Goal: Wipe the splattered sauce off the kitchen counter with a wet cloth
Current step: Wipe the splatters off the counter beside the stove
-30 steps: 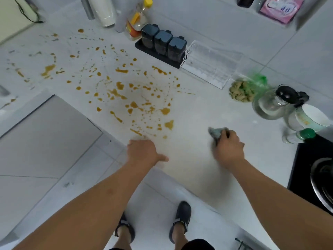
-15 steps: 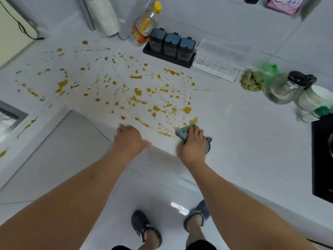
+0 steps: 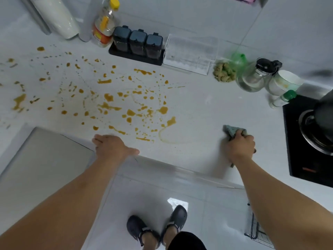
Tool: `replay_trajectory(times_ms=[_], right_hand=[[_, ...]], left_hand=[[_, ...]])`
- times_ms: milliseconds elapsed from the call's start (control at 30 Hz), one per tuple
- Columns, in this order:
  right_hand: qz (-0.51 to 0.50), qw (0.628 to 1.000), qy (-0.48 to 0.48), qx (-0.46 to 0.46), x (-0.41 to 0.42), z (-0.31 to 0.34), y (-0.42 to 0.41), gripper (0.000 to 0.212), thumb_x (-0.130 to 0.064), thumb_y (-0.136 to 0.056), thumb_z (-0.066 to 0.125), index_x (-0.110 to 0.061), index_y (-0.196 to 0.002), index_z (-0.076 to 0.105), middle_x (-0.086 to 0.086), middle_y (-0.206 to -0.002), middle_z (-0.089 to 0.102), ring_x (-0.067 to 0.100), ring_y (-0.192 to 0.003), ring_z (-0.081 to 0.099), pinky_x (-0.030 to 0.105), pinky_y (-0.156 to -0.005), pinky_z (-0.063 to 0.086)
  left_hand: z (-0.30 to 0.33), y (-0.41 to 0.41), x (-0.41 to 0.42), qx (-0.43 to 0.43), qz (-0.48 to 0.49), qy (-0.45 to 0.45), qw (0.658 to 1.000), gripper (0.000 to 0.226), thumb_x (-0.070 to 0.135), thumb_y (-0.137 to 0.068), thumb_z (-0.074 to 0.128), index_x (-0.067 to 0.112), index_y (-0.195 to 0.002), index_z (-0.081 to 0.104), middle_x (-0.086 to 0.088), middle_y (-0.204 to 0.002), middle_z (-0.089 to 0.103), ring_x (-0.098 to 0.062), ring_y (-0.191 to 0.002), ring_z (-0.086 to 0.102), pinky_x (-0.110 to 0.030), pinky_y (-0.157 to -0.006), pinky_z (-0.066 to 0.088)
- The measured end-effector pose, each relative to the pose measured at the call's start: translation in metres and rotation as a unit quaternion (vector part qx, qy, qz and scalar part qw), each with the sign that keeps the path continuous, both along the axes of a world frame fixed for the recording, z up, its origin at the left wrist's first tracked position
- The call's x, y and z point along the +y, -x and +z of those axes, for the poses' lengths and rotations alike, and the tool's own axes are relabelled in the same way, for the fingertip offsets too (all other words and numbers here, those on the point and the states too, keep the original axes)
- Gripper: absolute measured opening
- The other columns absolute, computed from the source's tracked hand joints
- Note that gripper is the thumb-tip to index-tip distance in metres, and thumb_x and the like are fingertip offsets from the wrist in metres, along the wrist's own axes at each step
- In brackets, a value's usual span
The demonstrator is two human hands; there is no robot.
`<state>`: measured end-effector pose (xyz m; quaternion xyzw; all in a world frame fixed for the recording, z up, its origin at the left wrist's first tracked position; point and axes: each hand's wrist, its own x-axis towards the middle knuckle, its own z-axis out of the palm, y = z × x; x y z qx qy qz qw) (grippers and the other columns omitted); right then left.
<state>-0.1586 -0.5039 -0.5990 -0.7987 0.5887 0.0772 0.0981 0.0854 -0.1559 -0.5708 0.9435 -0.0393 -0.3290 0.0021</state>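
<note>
Here, cloth [image 3: 231, 130] under right-hand fingers [image 3: 239, 137].

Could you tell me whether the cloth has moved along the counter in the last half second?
Yes. The right hand has swept the cloth away from the sauce edge, toward the stove.

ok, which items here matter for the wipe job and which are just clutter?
Job:
cloth, gripped by right hand
sauce splatter
counter

Clutter:
oil bottle
spice jars
glass kettle
stove

Oil bottle [image 3: 105, 24] stands beside three dark jars [image 3: 137, 43].
</note>
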Motion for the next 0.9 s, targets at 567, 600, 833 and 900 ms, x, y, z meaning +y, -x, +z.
replay_trajectory(times_ms=[567, 600, 833, 900], right_hand=[[0.31, 0.927, -0.015, -0.21, 0.085, -0.008, -0.023, 0.054, -0.027, -0.074, 0.056, -0.031, -0.126, 0.07, 0.01, -0.093, 0.062, 0.036, -0.077, 0.058, 0.036, -0.068, 0.05], [0.285, 0.937, -0.006, -0.201, 0.059, -0.008, -0.011, 0.056, -0.029, -0.074, 0.055, -0.034, -0.128, 0.069, 0.013, -0.095, 0.063, 0.038, -0.077, 0.059, 0.037, -0.068, 0.051], [-0.011, 0.998, -0.011, -0.063, -0.041, 0.008, 0.023, 0.062, -0.032, -0.089, 0.048, -0.04, -0.15, 0.04, 0.013, -0.129, 0.043, 0.043, -0.109, 0.042, 0.048, -0.101, 0.04], [-0.037, 0.997, -0.019, -0.06, -0.017, 0.006, 0.006, 0.064, -0.031, -0.09, 0.044, -0.035, -0.153, 0.035, 0.013, -0.132, 0.041, 0.043, -0.108, 0.042, 0.044, -0.098, 0.039]], left_hand=[[-0.005, -0.012, -0.007, -0.038, 0.008, -0.061, 0.997, 0.133, 0.092, -0.034, 0.08, 0.004, -0.131, 0.055, -0.034, -0.141, 0.046, -0.049, -0.134, 0.041, -0.055, -0.106, 0.046], [-0.003, -0.01, -0.008, -0.036, 0.011, -0.062, 0.997, 0.134, 0.091, -0.036, 0.081, 0.003, -0.133, 0.054, -0.035, -0.142, 0.044, -0.049, -0.135, 0.04, -0.055, -0.107, 0.045], [0.0, -0.009, -0.006, -0.039, 0.002, -0.054, 0.998, 0.132, 0.093, -0.036, 0.078, 0.004, -0.13, 0.057, -0.031, -0.136, 0.051, -0.045, -0.131, 0.042, -0.05, -0.105, 0.045], [0.003, -0.007, -0.008, -0.036, -0.015, -0.046, 0.998, 0.125, 0.097, -0.031, 0.073, 0.005, -0.116, 0.063, -0.025, -0.125, 0.06, -0.043, -0.126, 0.048, -0.047, -0.1, 0.048]])
